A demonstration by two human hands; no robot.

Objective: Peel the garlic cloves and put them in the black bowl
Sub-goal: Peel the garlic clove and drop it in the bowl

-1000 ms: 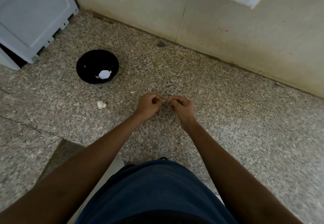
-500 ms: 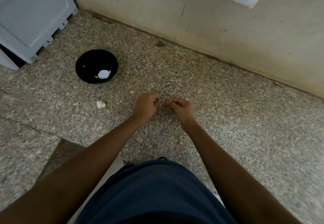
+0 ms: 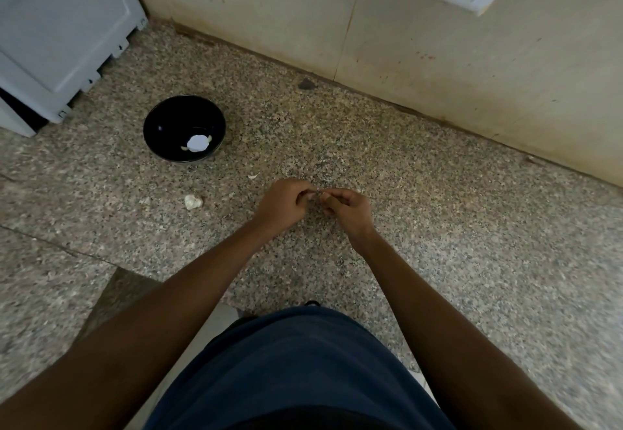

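A speckled stone bench (image 3: 438, 227) holds a black bowl (image 3: 158, 129) with peeled garlic (image 3: 197, 143) inside. Right of the bowl, the left hand (image 3: 285, 204) and right hand (image 3: 350, 209) meet, fingers curled, pinching something tiny between them. Just below the bowl lies a loose garlic clove (image 3: 193, 202).

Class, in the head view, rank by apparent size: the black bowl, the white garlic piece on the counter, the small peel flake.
1. Round black bowl
2. White garlic piece
3. Small pale peel flake
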